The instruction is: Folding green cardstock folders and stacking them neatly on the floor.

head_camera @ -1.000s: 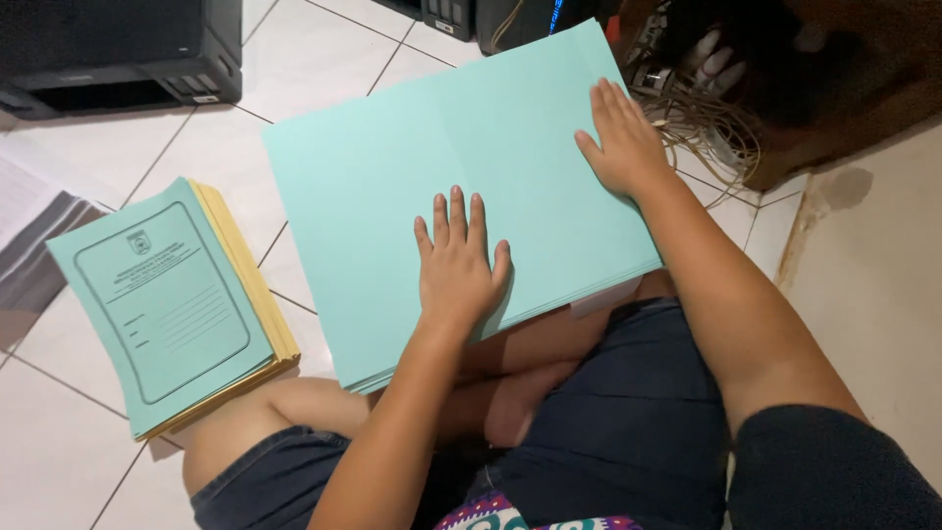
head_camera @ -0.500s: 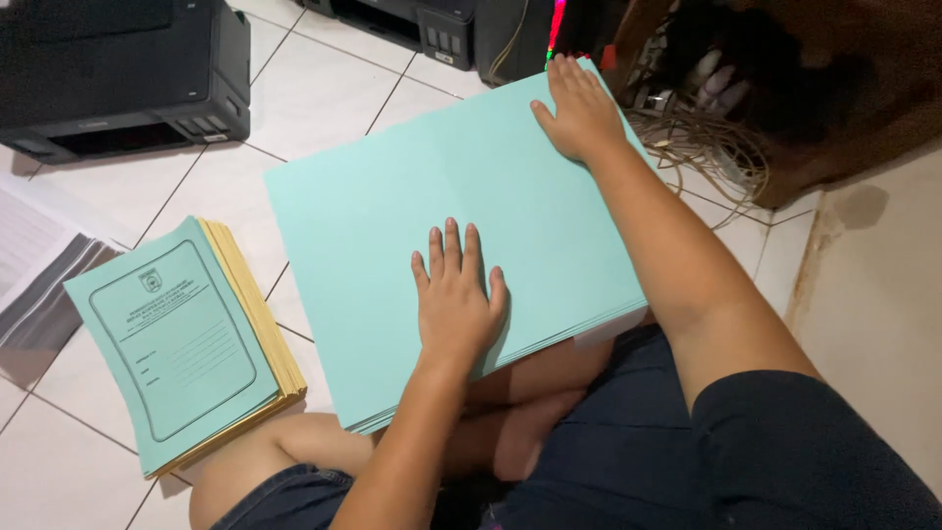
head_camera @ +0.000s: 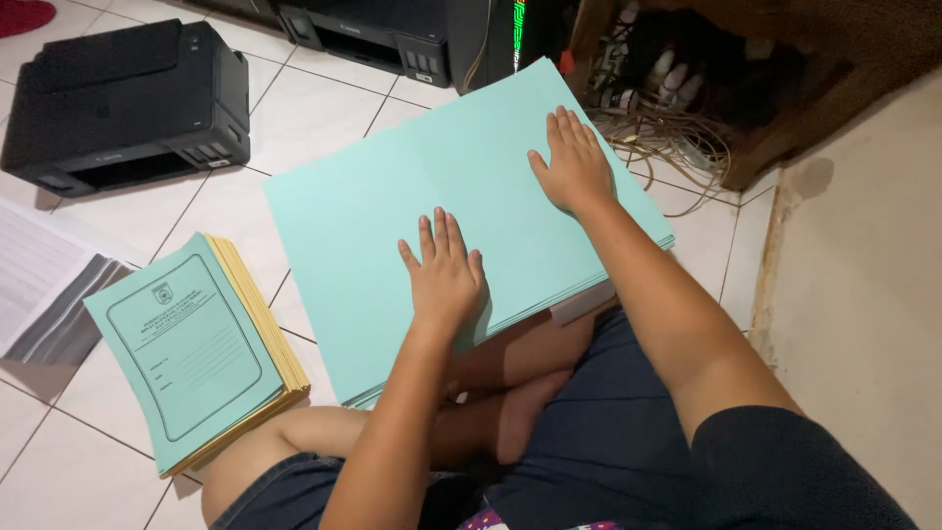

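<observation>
Mint-green sheets (head_camera: pixel 392 216) lie in a big stack across my lap and the tiled floor (head_camera: pixel 314 108). My left hand (head_camera: pixel 446 275) presses flat on its near middle, fingers spread, gripping nothing. My right hand (head_camera: pixel 574 167) lies flat near its far edge, fingers together. Printed booklets (head_camera: pixel 191 348) sit stacked to the left.

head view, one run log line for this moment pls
left hand flat on teal sheets | right hand flat on far side | stack on lap | booklet pile beside
</observation>
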